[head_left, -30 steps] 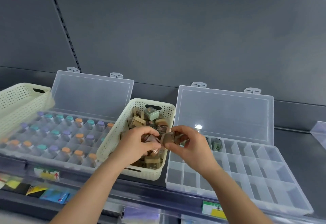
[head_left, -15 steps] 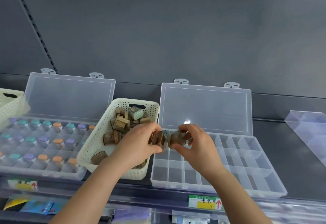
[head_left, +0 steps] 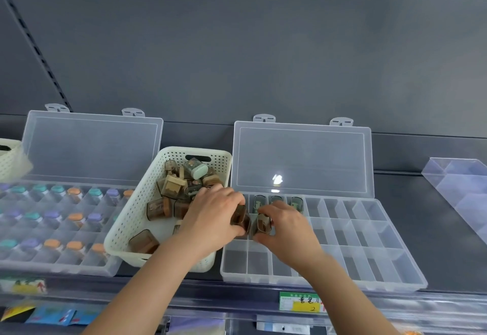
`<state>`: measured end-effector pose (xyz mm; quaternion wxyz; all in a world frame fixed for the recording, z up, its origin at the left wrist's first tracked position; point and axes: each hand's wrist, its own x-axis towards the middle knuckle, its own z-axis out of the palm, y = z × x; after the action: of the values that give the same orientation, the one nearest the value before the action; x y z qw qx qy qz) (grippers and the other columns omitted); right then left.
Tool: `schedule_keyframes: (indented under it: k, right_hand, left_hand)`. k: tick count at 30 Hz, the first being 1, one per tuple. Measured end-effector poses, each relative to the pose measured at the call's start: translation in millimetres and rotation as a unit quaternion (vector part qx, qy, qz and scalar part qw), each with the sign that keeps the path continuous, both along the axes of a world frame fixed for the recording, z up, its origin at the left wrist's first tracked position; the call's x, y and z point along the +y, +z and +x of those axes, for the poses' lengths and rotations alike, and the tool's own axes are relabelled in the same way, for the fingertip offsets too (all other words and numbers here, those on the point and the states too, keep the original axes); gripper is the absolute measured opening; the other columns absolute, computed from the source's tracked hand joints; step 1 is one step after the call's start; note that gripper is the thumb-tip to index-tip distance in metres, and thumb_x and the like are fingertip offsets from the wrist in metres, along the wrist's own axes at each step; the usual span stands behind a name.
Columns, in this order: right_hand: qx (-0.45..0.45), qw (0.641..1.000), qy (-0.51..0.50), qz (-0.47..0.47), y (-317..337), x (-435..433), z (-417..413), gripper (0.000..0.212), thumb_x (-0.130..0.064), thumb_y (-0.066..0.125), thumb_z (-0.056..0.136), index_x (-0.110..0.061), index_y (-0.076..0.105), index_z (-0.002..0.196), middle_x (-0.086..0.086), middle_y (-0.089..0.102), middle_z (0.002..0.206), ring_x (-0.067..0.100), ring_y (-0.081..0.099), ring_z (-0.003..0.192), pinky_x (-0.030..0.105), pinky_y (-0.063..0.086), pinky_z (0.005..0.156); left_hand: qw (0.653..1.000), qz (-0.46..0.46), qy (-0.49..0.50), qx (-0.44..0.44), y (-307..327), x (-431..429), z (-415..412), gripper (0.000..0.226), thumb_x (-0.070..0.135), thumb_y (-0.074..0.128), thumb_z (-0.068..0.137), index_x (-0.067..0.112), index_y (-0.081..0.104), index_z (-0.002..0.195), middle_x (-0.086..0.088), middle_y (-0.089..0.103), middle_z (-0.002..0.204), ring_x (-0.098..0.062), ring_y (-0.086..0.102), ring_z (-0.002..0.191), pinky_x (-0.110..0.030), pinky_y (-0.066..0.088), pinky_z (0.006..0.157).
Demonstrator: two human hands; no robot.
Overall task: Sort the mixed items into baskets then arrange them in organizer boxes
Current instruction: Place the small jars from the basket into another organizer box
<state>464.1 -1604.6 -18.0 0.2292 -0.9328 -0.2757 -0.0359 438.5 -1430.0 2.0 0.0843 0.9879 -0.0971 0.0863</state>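
Setting: a grey shelf (head_left: 421,229) against a dark grey back panel (head_left: 263,44).

Change logged: a second ago I had both hands over the cream basket (head_left: 126,242). They have since crossed to the left end of the right organizer box (head_left: 395,278) and dropped low over its second row. I take this as basket sorting done for these pieces and the arranging step under way.

1. Left hand (head_left: 216,216): fingers (head_left: 234,199) curled round a brown case (head_left: 239,218), held tilted just above the compartments. I cannot tell whether it touches the dividers.
2. Right hand (head_left: 287,229): fingers (head_left: 268,209) pinching a second brown case (head_left: 263,225), upright, just beside the first. Neither case is let go yet.
3. Seated cases (head_left: 276,200): three, standing in the back row, just behind the hands.
4. Remaining compartments: most of those I can see hold nothing, so the job looks early.
5. Lid (head_left: 303,158): standing open against the panel.
6. Cream basket, touching the box's left side: a loose heap of brown cases and one with a mint-green end.
7. Left organizer box (head_left: 66,268): open, its cells holding bottles (head_left: 75,192) with teal, orange and purple caps.
8. Far right: a clear divider tray (head_left: 461,184), well apart.
9. Shelf edge: a green and yellow price label (head_left: 300,301).
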Motion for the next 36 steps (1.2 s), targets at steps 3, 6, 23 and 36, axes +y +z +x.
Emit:
schedule_keyframes:
  k: [3,6,23,36]
  right_hand:
    - [0.002,1.000,0.002,-0.001,-1.5,1.8,1.5,0.035,-0.038,0.071,0.079,-0.019,0.065,0.108,-0.003,0.059,0.099,0.012,0.050,0.083,0.018,0.042,0.072]
    - [0.009,1.000,0.003,-0.001,-2.0,2.4,2.6,0.037,-0.037,0.070,0.080,-0.019,0.064,0.112,-0.002,0.060,0.102,0.013,0.054,0.089,0.019,0.044,0.076]
    - [0.006,1.000,0.003,-0.020,-5.6,2.5,3.9,0.024,-0.030,0.061,0.087,-0.018,0.070,0.106,-0.003,0.060,0.103,0.013,0.056,0.089,0.020,0.048,0.077]
    - [-0.009,1.000,-0.016,-0.009,-6.4,9.1,2.2,0.043,-0.049,0.068,0.080,-0.018,0.066,0.110,-0.001,0.060,0.100,0.013,0.054,0.090,0.019,0.042,0.076]
  left_hand:
    - [1.000,-0.006,-0.003,0.005,1.0,2.3,-0.3,0.047,0.049,0.067,0.078,0.029,0.053,0.117,0.015,0.056,0.116,-0.011,0.044,0.108,-0.031,0.032,0.090]
    - [1.000,-0.003,-0.004,0.011,1.0,5.4,0.5,0.044,0.048,0.068,0.075,0.029,0.054,0.113,0.016,0.056,0.110,-0.010,0.044,0.104,-0.029,0.031,0.085]
    - [0.998,0.047,-0.003,0.043,-10.5,4.4,-2.0,0.040,0.050,0.062,0.084,0.030,0.067,0.118,0.011,0.060,0.103,-0.014,0.039,0.094,-0.030,0.035,0.083]
    - [1.000,0.010,-0.008,0.027,-8.5,7.0,-6.8,0.045,0.052,0.057,0.087,0.027,0.062,0.124,0.012,0.056,0.122,-0.012,0.043,0.107,-0.029,0.039,0.091]
